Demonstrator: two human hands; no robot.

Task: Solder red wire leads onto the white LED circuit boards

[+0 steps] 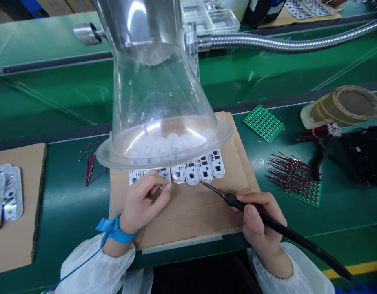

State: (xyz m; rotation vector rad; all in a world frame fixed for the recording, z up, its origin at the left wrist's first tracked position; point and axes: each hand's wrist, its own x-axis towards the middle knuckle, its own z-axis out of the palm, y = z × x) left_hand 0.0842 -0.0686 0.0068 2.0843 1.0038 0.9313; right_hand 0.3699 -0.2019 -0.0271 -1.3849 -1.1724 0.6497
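Observation:
A row of several small white circuit boards (191,170) lies on a brown cardboard sheet (188,212), partly under a clear plastic fume hood (159,102). My left hand (145,202), with a blue wrist strap (115,230), is curled in a pinch at the left end of the row; what it pinches is too small to name. My right hand (258,224) is closed round a black soldering iron (268,222), its metal tip close to the lower edge of a board near the right of the row.
A flexible metal hose (283,43) runs right from the hood. Red pins lie loose (90,163) at left and stand in a green board (295,179) at right. Another green board (263,122), a tape roll (344,106), a left cardboard with white boards (7,196).

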